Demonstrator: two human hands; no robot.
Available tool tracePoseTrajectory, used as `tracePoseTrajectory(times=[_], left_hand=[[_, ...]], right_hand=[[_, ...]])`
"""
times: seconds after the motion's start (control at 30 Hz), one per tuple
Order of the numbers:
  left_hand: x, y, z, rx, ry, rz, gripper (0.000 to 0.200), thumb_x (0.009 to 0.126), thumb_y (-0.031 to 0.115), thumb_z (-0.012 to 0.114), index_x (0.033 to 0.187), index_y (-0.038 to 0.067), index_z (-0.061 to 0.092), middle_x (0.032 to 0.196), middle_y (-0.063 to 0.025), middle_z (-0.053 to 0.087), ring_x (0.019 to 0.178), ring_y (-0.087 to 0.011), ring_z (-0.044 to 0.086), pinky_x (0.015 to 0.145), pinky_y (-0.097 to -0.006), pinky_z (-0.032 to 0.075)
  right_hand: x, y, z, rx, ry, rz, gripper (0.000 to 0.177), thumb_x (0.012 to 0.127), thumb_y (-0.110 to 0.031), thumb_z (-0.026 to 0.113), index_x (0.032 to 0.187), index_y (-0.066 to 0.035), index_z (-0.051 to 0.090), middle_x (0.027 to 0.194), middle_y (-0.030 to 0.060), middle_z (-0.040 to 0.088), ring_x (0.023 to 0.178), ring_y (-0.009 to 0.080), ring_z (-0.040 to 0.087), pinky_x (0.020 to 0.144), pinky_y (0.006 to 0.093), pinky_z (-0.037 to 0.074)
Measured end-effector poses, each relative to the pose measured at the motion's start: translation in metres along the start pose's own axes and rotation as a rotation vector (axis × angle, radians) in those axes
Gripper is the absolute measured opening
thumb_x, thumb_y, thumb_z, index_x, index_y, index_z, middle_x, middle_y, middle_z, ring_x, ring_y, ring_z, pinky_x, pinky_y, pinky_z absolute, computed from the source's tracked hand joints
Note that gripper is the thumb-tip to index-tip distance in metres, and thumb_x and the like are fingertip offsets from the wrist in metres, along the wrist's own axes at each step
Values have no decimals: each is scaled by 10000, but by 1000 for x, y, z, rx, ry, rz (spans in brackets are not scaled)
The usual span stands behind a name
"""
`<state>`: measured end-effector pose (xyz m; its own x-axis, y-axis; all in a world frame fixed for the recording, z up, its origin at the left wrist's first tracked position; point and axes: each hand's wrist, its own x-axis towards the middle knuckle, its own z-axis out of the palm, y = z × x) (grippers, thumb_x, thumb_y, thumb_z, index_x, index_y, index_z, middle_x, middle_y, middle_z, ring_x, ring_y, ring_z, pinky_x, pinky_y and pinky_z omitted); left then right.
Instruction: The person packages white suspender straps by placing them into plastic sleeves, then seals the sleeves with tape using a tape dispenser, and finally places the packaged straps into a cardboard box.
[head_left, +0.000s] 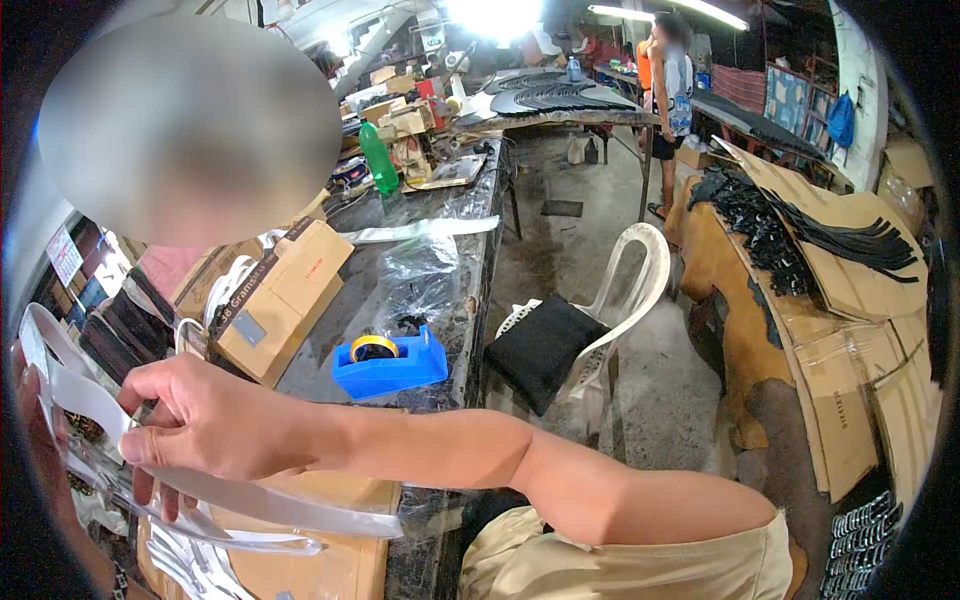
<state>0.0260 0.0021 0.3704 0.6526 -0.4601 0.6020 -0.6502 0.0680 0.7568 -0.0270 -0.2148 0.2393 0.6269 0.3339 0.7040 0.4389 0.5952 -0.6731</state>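
Observation:
My right hand (pixel 190 425) reaches across from the right, thumb and fingers closed on a long white strip (pixel 330 512) in or beside clear plastic. The strip's near end lies over a cardboard sheet (pixel 345 560) on the workbench. At the dim left edge, my left hand (pixel 35 400) is partly visible beside the looped white and clear bands; its fingers are too dark and cropped to read. More white strips (pixel 190 560) lie on the cardboard below my right hand.
A blue tape dispenser (pixel 392 365), an open cardboard box (pixel 285 300) and a green bottle (pixel 377 160) stand on the workbench (pixel 330 375). A white chair (pixel 650 270) holds a black cushion. Black straps lie on cardboard at right. A person (pixel 672 90) stands behind.

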Motion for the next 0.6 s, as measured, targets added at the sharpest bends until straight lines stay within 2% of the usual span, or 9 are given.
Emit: tracePoseTrajectory(times=[0.13,0.23,0.3,0.37,0.43,0.47,0.5,0.53,0.6], left_hand=[[-2,-5,0,-32,45,-11,253,905,11,619,1155,-23,605,928,-109,701,677,-173,652,555,-301,548],[-5,-10,6,-73,292,40,201,892,56,673,1073,-27,652,888,-112,704,662,-186,639,558,-292,536],[3,-34,-4,30,431,108,334,933,127,629,1236,-5,579,1007,-65,677,794,-106,625,592,-221,491],[-2,-39,-24,166,365,135,420,935,143,624,1322,-3,550,1114,-51,657,955,-96,615,662,-218,496],[4,-32,-25,33,172,25,405,912,114,647,1285,-29,582,1087,-62,665,909,-137,639,666,-271,517],[-3,-22,-10,65,137,-2,383,908,110,652,1257,-39,595,997,-70,675,758,-144,640,650,-277,518],[1,-23,-19,67,31,-23,378,917,113,651,1273,-2,597,1069,-57,670,857,-110,637,606,-224,510],[-6,-17,4,72,134,57,332,912,140,658,1177,-59,630,897,-65,678,667,-114,635,605,-230,504],[-2,-16,-11,101,-18,77,302,931,164,637,1142,-52,650,835,-32,690,634,-72,644,601,-198,509]], right_hand=[[-1,-2,-3,-30,22,37,308,984,-177,602,1145,70,514,787,160,688,625,210,690,555,310,550],[-5,7,-12,-127,95,35,338,984,-211,610,1146,71,517,812,168,696,637,209,694,559,309,552],[-6,11,-8,-125,65,147,387,984,-267,618,1155,64,514,874,184,708,680,212,704,582,321,562],[-7,21,-5,-25,126,146,421,992,-362,602,1165,12,513,825,155,706,646,221,702,557,338,559],[-5,25,-20,82,15,204,535,988,-358,604,1346,3,437,1054,210,702,836,286,728,691,358,589],[-6,21,-21,88,17,222,540,987,-350,600,1362,0,431,1095,220,692,886,299,723,733,367,587],[-5,17,-20,81,30,238,545,985,-342,597,1377,-3,426,1137,230,681,937,312,718,775,375,586],[-7,19,-19,101,39,209,563,972,-316,608,1396,-3,409,1180,237,662,989,321,704,832,389,574],[-9,17,-15,128,68,213,596,913,-209,655,1414,11,420,1280,251,612,1109,345,663,975,421,529]])
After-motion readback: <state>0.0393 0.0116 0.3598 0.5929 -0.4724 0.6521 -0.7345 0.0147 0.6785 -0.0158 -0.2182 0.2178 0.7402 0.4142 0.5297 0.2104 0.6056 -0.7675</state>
